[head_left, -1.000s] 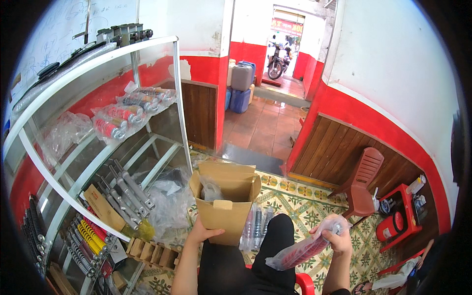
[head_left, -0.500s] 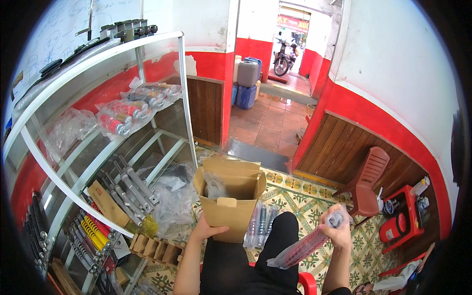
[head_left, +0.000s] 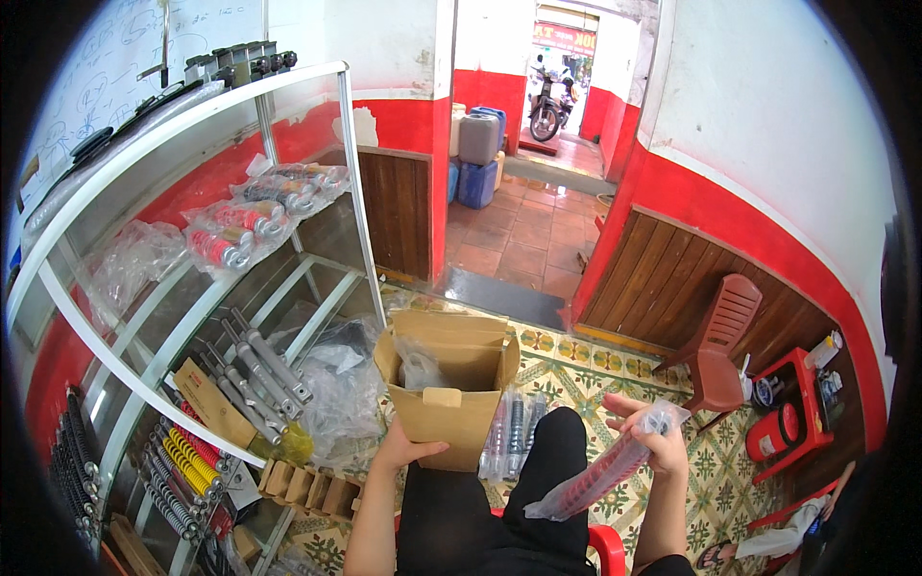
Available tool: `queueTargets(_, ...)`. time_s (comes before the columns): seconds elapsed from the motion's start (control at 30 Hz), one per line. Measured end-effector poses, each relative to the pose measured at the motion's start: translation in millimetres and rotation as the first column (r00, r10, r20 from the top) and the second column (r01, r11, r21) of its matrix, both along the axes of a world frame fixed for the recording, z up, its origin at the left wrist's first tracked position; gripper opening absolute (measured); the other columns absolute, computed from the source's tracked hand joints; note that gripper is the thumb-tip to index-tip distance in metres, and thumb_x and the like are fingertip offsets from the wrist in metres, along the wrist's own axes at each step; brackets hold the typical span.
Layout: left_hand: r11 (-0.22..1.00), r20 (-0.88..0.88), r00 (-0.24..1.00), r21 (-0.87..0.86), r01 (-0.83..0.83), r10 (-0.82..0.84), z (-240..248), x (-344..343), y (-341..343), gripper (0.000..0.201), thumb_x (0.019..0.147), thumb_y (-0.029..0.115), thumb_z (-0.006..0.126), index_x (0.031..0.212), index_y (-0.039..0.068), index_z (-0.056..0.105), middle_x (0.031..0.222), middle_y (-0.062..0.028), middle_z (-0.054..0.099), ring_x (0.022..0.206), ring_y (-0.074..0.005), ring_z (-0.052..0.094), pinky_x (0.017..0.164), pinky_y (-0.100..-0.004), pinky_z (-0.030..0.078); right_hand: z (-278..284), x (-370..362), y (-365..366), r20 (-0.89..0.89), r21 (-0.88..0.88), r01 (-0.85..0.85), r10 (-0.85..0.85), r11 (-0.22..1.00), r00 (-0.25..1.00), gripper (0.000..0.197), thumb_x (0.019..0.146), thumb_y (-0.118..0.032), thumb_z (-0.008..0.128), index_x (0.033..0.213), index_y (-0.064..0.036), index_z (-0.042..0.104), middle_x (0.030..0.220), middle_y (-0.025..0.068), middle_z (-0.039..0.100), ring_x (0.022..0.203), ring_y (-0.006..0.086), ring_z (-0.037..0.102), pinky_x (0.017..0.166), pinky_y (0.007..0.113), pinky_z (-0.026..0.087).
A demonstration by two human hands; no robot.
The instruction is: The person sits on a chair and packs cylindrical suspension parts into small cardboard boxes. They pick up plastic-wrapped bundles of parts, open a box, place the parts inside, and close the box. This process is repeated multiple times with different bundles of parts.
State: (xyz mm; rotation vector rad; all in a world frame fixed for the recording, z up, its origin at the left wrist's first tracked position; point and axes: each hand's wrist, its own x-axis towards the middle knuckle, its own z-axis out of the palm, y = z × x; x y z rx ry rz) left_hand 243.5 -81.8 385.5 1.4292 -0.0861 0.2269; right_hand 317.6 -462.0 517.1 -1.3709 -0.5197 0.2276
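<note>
An open cardboard box stands upright at my lap, its top flaps raised and some clear plastic film inside. My left hand grips its near left side, thumb across the front. Over my right thigh slants a red-sprung shock absorber in a clear plastic sleeve. My right hand holds its upper end, with some fingers stretched out behind it. Beyond the box and between my knees, several wrapped shock absorbers lie on the tiled floor.
A white-framed shelf on the left holds bagged shock absorbers, grey fork tubes and coloured springs. Small cardboard boxes sit near its foot. Rightward are a brown chair and a red stool; another person's leg shows lower right.
Some fingers of my right hand have loosened and stretched out while it still holds the shock absorber, which has turned slightly. My left hand stays on the box.
</note>
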Motion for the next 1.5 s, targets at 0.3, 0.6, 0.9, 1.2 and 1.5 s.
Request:
queueTargets(0.3,1.0,0.064,0.998,0.01,-0.019,0.019,0.6,1.7,-0.5,0.058,0.062,0.01,0.085,0.112,0.0,0.057,0.103,-0.0061,0.064,0.097,-0.0154,0.06,0.085,-0.0313,0.047,-11.2,-3.6,8.1,-0.079,0.012,0.308,-0.306,0.951,0.949,0.018,0.081,-0.012,0.061,0.069,-0.001,0.054,0.065,0.0101,0.057,0.06,0.0204,0.058,0.06,0.032,0.048)
queueTargets(0.6,0.999,0.103,0.994,0.002,-0.046,0.045,3.4,4.1,-5.5,0.052,0.062,0.008,0.085,0.107,0.001,0.059,0.1,-0.005,0.065,0.094,-0.0154,0.061,0.084,-0.0311,0.048,60.7,-8.3,-5.2,0.136,0.362,0.372,-0.444,0.855,0.886,0.018,0.088,-0.017,0.056,0.08,-0.0042,0.046,0.066,0.0049,0.045,0.061,0.0179,0.05,0.061,0.034,0.046)
queueTargets(0.9,0.997,0.053,0.999,0.077,0.0,-0.004,-2.1,4.8,-5.4,0.062,0.06,0.011,0.087,0.113,0.003,0.056,0.106,-0.0046,0.063,0.099,-0.0154,0.059,0.087,-0.0313,0.047,215.4,4.8,-82.4,0.337,0.803,0.101,-0.587,0.587,0.736,0.02,0.091,-0.012,0.05,0.073,-0.0043,0.044,0.076,0.009,0.048,0.078,0.0213,0.05,0.08,0.036,0.041)
queueTargets(1.2,0.997,-0.019,0.998,0.058,0.054,-0.053,-6.2,8.3,-11.8,0.073,0.059,0.012,0.088,0.122,0.005,0.05,0.113,-0.0047,0.059,0.107,-0.0157,0.055,0.092,-0.0319,0.043,268.3,12.1,-43.6,0.507,0.639,-0.347,-0.037,0.686,0.861,0.02,0.092,-0.01,0.05,0.074,-0.0071,0.04,0.075,0.0042,0.045,0.077,0.0157,0.048,0.083,0.033,0.039)
queueTargets(1.5,0.993,0.007,0.994,0.056,0.108,-0.108,1.1,5.6,-14.7,0.076,0.061,0.008,0.086,0.126,0.005,0.048,0.116,-0.0041,0.058,0.11,-0.0157,0.053,0.096,-0.0314,0.04,262.2,-1.4,54.8,0.573,0.437,-0.261,-0.042,0.861,0.818,0.022,0.096,-0.019,0.043,0.075,-0.0107,0.041,0.073,0.0021,0.045,0.071,0.0147,0.049,0.079,0.035,0.043)
